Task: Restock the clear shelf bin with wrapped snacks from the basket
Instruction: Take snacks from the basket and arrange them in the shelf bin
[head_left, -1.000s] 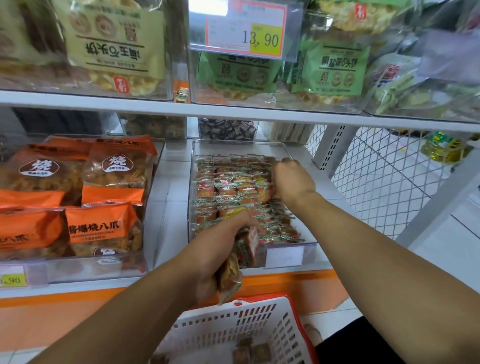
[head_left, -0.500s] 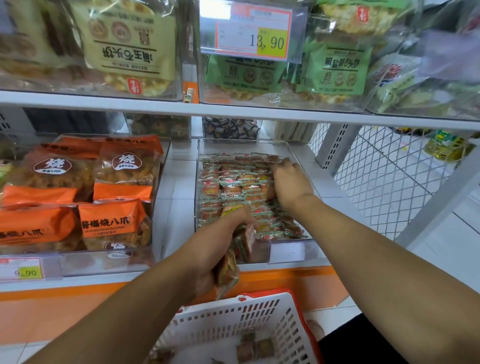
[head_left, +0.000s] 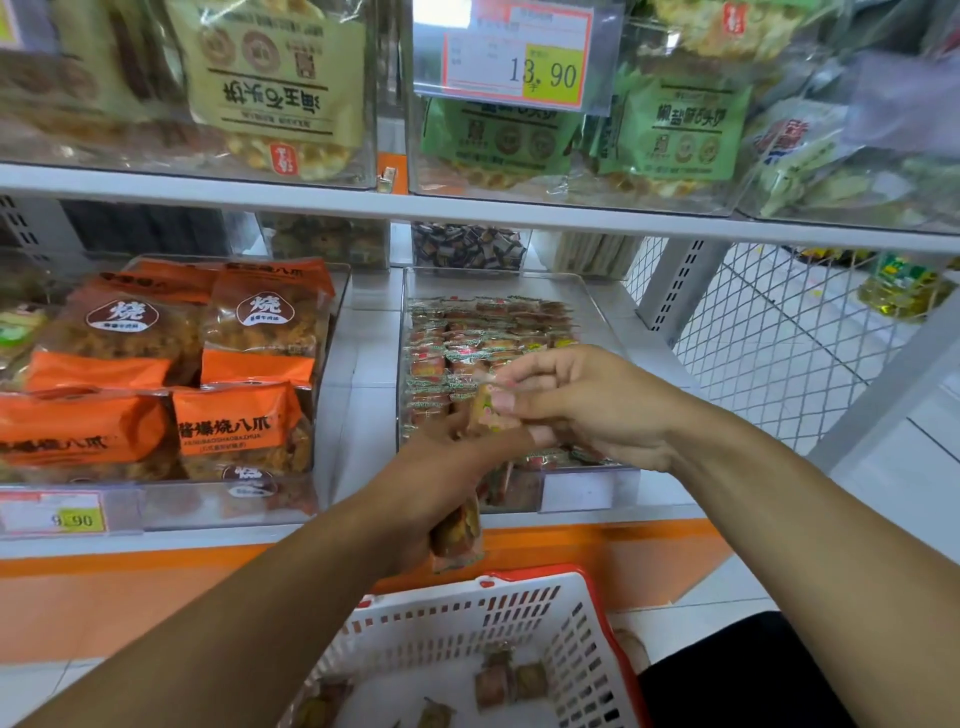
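The clear shelf bin (head_left: 613, 312) is sitting at twelve o'clock from the hands, already filled with tight rows of wrapped snacks (head_left: 467, 343) — too many to count. At six o'clock the white basket (head_left: 524, 597) is showing roughly half a dozen loose pieces on its floor. The left hand (head_left: 436, 483) is gripping a small stack of snacks, number unclear, one hanging below the fist. The right hand (head_left: 597, 410) is pinching a single snack (head_left: 485, 410) off the stack's top, its other fingers lying loosely spread. These are probably light, crinkly and slippery in film — best taken across the flat body, not the thin sealed ends.
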